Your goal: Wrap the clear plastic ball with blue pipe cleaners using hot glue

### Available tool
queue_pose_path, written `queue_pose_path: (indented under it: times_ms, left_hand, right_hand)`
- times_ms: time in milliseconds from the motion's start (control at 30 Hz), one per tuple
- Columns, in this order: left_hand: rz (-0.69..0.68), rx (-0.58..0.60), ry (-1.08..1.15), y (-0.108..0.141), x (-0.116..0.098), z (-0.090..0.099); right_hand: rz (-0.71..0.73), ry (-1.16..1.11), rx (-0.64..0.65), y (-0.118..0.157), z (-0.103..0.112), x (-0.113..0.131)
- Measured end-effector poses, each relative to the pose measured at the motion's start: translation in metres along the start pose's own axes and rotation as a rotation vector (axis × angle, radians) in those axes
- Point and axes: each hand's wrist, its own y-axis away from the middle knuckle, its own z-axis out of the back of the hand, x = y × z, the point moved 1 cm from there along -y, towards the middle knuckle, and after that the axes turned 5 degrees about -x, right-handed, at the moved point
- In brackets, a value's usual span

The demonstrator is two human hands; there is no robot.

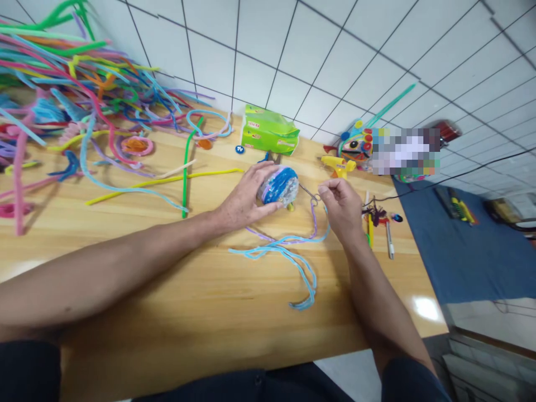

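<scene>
My left hand (251, 195) is wrapped round the left side of a rounded object (281, 185) with blue, lilac and silvery patches. To its right is my right hand (338, 202), raised above the table with thumb and fingertips pinched together; what they hold, if anything, is too small to make out. Scissors (310, 194) lie between the hands, their handle loops beside my right fingertips. Below the hands, light blue pipe cleaners (293, 252) curve over the wood, and a purple one (314, 223) runs among them.
A heap of coloured pipe cleaners (84, 84) covers the table's left back. Behind my hands stand a green tissue pack (270, 131) and a yellow glue gun (338, 165). A pen (389, 240) lies at right, near the table edge. A black cable (469, 172) crosses the right side.
</scene>
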Motion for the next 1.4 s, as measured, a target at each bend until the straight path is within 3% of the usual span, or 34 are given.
queue_pose_path:
  times_ms: [233, 433, 600, 833, 1033, 1200, 1400]
  left_hand:
    - [-0.008, -0.001, -0.018, 0.000, 0.000, 0.000]
    - [0.020, 0.022, -0.045, -0.001, -0.001, 0.003]
    - [0.011, 0.007, -0.033, -0.001, -0.001, 0.003]
    - [0.030, 0.010, -0.014, 0.000, 0.000, 0.003]
    - [0.035, -0.023, 0.021, 0.000, 0.003, 0.001]
    - [0.045, -0.022, 0.038, 0.001, 0.004, 0.000]
    - [0.020, -0.024, 0.052, 0.001, 0.005, 0.000]
  right_hand:
    - [-0.012, 0.115, -0.017, -0.016, -0.001, -0.039]
    - [0.021, 0.095, 0.074, -0.011, -0.012, -0.039]
    - [0.011, 0.061, 0.033, -0.011, -0.010, -0.040]
    - [0.166, 0.443, 0.120, -0.013, -0.012, -0.059]
    - [0.168, 0.557, 0.179, -0.016, -0.025, -0.070]
    - [0.021, 0.444, 0.166, -0.023, -0.001, -0.059]
    - [-0.019, 0.182, 0.421, -0.032, 0.037, -0.049]
